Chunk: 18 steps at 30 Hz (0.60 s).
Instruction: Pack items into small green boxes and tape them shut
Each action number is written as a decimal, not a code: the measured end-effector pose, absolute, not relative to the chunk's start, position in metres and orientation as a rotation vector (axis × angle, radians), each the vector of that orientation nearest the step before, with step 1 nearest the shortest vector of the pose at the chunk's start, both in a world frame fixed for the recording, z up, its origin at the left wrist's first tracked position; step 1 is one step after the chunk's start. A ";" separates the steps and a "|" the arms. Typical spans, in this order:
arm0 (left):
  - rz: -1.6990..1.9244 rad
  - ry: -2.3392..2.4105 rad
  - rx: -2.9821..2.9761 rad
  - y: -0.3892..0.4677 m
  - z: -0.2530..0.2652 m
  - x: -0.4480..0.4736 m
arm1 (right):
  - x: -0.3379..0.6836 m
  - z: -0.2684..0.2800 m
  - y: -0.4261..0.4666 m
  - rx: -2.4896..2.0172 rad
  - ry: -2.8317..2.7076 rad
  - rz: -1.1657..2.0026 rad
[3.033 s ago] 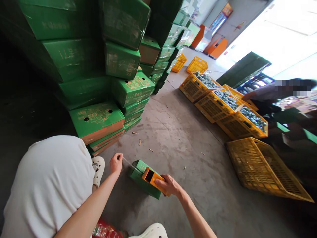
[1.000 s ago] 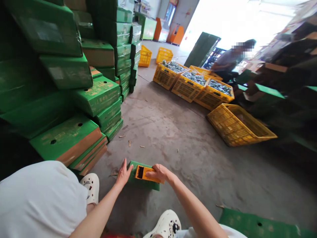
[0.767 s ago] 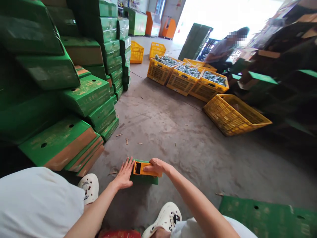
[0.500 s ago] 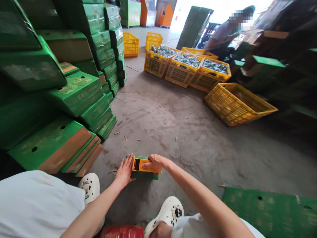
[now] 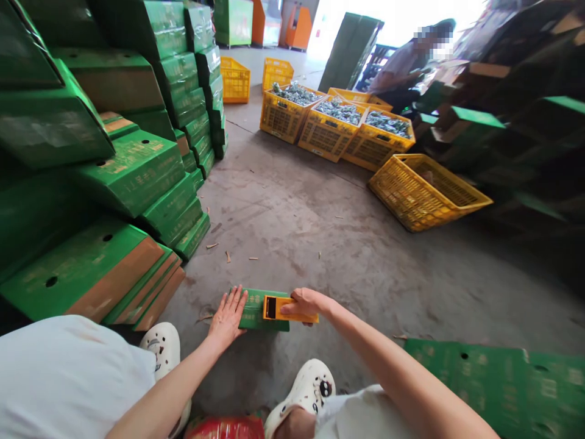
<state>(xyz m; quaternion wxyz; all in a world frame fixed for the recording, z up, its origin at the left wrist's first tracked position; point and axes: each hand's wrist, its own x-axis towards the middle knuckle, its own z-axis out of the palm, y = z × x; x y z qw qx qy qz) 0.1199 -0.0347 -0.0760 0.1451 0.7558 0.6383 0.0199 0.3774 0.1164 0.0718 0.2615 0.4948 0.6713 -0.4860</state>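
Note:
A small green carton (image 5: 254,318) with pale lettering lies on the floor in front of me. My left hand (image 5: 230,314) rests flat on its left end, fingers spread. My right hand (image 5: 301,302) grips a yellow block-shaped hand tool (image 5: 280,308) with a dark window at its left end. It looks like a tape dispenser, but I cannot make out any tape. The tool sits over the right part of the carton, and its right end sticks out past the carton's edge.
Green cartons (image 5: 150,167) are stacked at the left; flattened green cardboard (image 5: 493,381) lies at the lower right. Yellow crates (image 5: 326,137) of small shiny packets stand ahead, near a tilted yellow crate (image 5: 411,198). A person (image 5: 393,76) sits behind. A red package (image 5: 223,428) lies between my shoes.
My right hand has drawn the yellow tool rightward along the carton, baring more of the green top. My left hand has stayed at the left end. The view has shifted slightly.

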 end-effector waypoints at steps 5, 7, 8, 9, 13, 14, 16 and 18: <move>0.082 1.960 2.158 -0.037 -0.072 0.140 | 0.372 0.073 0.118 1.347 1.799 -1.219; 0.067 1.866 2.232 -0.034 -0.072 0.152 | 0.371 0.076 0.121 1.329 1.768 -1.218; 0.062 1.802 2.272 -0.032 -0.072 0.158 | 0.371 0.077 0.123 1.321 1.753 -1.225; 0.061 1.760 2.299 -0.030 -0.073 0.164 | 0.371 0.079 0.124 1.314 1.743 -1.229; 0.118 1.815 2.359 -0.027 -0.079 0.183 | 0.369 0.081 0.125 1.281 1.765 -1.170; 0.141 1.827 2.391 -0.028 -0.080 0.185 | 0.368 0.082 0.124 1.275 1.779 -1.144; 0.170 1.824 2.457 -0.029 -0.080 0.184 | 0.369 0.082 0.123 1.279 1.816 -1.101; 0.168 1.829 2.487 -0.030 -0.079 0.182 | 0.376 0.083 0.124 1.271 1.870 -1.105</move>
